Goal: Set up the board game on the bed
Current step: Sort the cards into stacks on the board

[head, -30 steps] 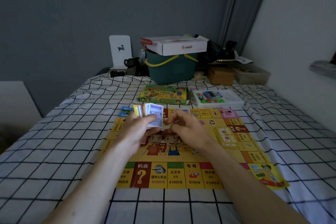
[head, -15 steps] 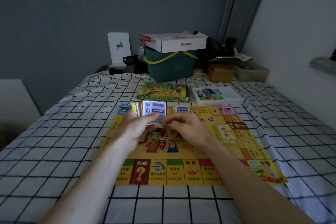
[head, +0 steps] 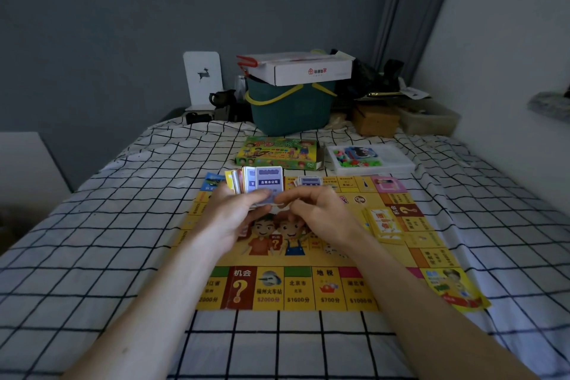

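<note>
Hiding board point(head: 308, 259) centre: left hand point(head: 229, 219) gripping cards point(head: 257, 183); right hand point(head: 320, 213)

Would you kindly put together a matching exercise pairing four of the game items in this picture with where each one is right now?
Things:
1. fanned cards
2. yellow card pile
3. game box
4. clear plastic tray

Places:
A. on the bed beyond the board's far right corner
B. lying on the right part of the game board
C. held in the left hand, right hand at the front card
D. on the bed beyond the board's far edge, in front of the green bucket

Pairs: 1-C, 2-B, 3-D, 4-A
</note>
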